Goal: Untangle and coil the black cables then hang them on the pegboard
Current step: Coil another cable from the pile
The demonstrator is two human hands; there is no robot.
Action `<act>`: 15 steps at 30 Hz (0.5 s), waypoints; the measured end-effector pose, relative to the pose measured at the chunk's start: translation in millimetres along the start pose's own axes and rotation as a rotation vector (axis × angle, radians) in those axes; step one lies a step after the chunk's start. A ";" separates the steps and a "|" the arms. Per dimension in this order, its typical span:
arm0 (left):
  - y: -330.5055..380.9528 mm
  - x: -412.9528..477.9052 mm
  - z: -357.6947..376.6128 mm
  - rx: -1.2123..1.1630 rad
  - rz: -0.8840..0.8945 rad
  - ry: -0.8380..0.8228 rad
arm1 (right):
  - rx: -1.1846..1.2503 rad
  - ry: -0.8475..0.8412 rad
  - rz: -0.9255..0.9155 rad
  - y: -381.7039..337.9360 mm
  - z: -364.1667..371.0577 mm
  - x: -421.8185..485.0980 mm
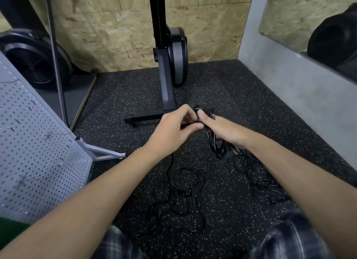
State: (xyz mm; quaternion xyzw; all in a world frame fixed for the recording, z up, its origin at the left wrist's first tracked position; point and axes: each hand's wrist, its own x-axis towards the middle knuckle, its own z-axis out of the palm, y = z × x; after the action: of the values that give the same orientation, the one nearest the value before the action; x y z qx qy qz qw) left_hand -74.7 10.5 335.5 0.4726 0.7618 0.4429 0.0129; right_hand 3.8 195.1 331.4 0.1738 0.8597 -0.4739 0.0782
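My right hand [222, 130] grips a partly wound black cable coil [217, 144], whose loops hang down below the palm. My left hand [177, 126] pinches the same black cable just left of the coil, thumb and fingers curled round the strand. From the left hand the cable runs down to a loose tangled heap of black cable [181, 199] on the speckled floor between my knees. A second tangle of thin black cable [258, 177] lies on the floor under my right forearm. The grey pegboard [36, 148] leans at the left, with several small black hooks on it.
The pegboard's white metal foot [104, 152] sticks out onto the black rubber floor. A black exercise machine [170, 61] stands upright ahead, its base bar [143, 118] just beyond my hands. A grey concrete ledge [301, 92] borders the right side. A fan wheel [32, 63] sits at the far left.
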 end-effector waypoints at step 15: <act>-3.3 7.6 -5.3 0.072 0.061 0.070 | 0.009 -0.389 0.111 -4.7 24.1 -7.1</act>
State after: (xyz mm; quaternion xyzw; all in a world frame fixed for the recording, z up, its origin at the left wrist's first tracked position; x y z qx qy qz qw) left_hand -83.6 12.0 339.4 0.4800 0.7625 0.4315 -0.0443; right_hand 7.9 171.0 324.2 0.1265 0.8154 -0.4973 0.2679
